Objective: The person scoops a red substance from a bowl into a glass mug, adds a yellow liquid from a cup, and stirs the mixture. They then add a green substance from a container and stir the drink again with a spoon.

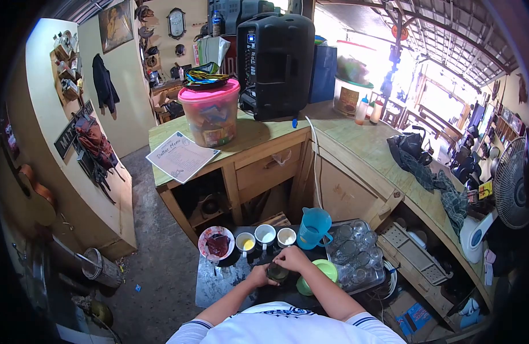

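My left hand (261, 276) is wrapped around a dark, see-through glass or jar (277, 274) above the low table. At its mouth, the fingers of my right hand (293, 259) are pinched together; what they hold, if anything, is hidden. Three white mugs stand just beyond my hands: one with something yellow inside (245, 244), a middle one (265, 236) and a right one (287, 237) with pale contents. To their left lies a plate (205, 236) bearing a dark red item (218, 245). A blue pitcher (313, 229) and a light green bowl-like container (327, 268) are by my right arm.
A metal tray (374, 282) of several upturned-looking clear glasses (353, 252) sits on the right. The wooden counter (264, 135) ahead carries a pink-lidded bucket (210, 114), a menu sheet (182, 156) and a black speaker (278, 66). A fan (508, 186) stands far right.
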Demonstrator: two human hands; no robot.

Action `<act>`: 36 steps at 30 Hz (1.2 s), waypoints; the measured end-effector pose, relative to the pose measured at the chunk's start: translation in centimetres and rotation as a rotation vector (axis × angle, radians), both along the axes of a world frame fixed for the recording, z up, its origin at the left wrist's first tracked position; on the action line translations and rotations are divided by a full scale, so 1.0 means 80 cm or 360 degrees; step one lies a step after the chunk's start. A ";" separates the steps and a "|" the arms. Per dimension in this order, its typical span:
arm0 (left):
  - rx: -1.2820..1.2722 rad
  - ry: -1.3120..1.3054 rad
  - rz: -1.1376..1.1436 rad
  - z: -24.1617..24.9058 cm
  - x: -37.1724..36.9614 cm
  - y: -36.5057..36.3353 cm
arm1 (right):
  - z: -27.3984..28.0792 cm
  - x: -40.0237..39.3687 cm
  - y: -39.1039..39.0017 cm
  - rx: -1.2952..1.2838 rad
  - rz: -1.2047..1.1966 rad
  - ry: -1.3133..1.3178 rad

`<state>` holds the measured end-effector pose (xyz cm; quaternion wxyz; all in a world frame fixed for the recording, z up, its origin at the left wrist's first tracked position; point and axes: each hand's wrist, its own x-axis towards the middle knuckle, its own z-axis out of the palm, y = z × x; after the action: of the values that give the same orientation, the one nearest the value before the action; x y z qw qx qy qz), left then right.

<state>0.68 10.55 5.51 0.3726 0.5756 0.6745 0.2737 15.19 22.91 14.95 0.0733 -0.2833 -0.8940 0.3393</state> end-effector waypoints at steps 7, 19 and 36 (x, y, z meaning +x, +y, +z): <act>0.0016 0.0060 -0.0005 0.007 0.001 0.000 | 0.005 0.000 0.000 -0.0005 0.0037 -0.0086; -0.0039 0.0005 0.0016 0.005 -0.001 0.001 | -0.003 -0.001 0.003 -0.0032 0.0095 -0.0008; -0.0038 0.0050 0.0008 0.019 0.003 -0.002 | -0.006 0.000 0.006 -0.0049 0.0104 -0.0189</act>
<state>0.89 10.39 7.03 0.3682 0.5736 0.6849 0.2574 15.17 23.39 14.47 0.0047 -0.2746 -0.9003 0.3377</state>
